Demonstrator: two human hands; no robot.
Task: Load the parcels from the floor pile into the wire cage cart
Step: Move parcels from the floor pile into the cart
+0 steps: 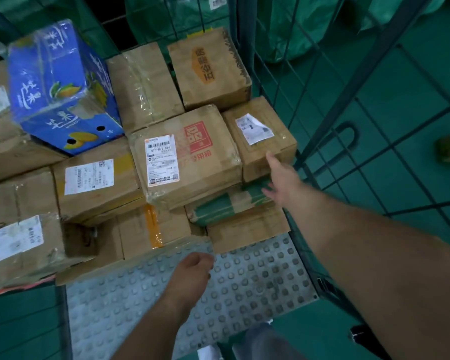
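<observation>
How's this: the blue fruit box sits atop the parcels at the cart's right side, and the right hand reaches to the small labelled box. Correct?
Wrong side: the head view shows the blue fruit box atop the parcels at the cart's left side. The right hand does reach to the small labelled box.

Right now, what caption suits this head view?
Open right hand reaches toward a small labelled box among parcels in the wire cage cart.

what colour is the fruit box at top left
The fruit box is blue with yellow mangoes, white lettering; head view.

Blue box (63, 84), brown parcels (185, 157), green cage (322, 100)
</observation>
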